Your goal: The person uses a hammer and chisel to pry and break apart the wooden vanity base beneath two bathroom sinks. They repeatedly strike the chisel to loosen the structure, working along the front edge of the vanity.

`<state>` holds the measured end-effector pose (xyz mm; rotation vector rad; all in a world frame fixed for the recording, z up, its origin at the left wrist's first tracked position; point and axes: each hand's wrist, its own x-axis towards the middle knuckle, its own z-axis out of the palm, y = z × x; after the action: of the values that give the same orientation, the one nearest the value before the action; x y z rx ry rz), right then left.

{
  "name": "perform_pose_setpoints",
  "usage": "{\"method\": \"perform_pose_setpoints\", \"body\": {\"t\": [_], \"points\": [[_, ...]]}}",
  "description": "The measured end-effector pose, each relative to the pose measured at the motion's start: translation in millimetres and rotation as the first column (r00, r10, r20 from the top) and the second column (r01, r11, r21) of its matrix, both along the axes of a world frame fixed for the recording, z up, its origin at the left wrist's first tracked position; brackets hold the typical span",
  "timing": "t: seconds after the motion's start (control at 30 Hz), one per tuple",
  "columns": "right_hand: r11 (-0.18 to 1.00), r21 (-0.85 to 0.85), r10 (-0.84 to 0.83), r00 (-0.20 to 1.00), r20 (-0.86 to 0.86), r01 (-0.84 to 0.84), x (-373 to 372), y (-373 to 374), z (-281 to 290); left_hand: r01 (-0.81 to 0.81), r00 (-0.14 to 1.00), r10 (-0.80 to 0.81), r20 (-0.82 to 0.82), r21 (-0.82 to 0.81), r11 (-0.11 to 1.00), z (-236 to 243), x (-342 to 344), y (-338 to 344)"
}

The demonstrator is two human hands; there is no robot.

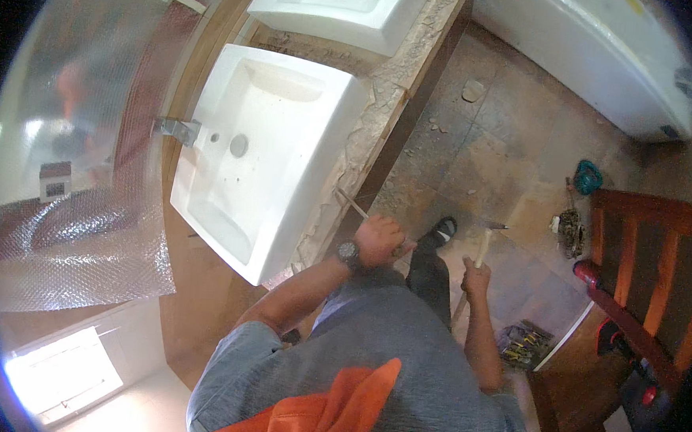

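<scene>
My left hand (379, 240), with a dark watch on its wrist, is closed around a chisel (352, 203). The chisel's tip meets the rough, mortar-covered strip of the countertop (333, 185) beside the nearer white sink (286, 165). Out to the right, my right hand (476, 278) grips a hammer (483, 247) by its pale handle. The hammer's dark head is up and apart from the chisel, over the floor.
A second white sink (327, 13) sits farther along the counter. Debris lies on the tiled floor (477, 153). A white bathtub (585, 60) stands far right, a wooden chair (636, 257) at right, with a box of tools (524, 344) near it. Bubble wrap (82, 255) hangs at left.
</scene>
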<state>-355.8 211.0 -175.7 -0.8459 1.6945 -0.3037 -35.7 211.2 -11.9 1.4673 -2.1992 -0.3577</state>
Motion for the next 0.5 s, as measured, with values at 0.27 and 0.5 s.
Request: {"method": "perform_pose_setpoints", "body": {"t": [0.27, 0.5], "points": [[0.972, -0.234, 0.016, 1.000, -0.015, -0.019, 60, 76, 32, 0.160, 0.983, -0.169, 0.066, 0.123, 0.979, -62, 25, 32], [0.969, -0.241, -0.037, 0.997, 0.073, 0.053, 105, 143, 83, 0.106, 0.988, -0.133, 0.075, 0.286, 0.952, -57, 18, -3]]}}
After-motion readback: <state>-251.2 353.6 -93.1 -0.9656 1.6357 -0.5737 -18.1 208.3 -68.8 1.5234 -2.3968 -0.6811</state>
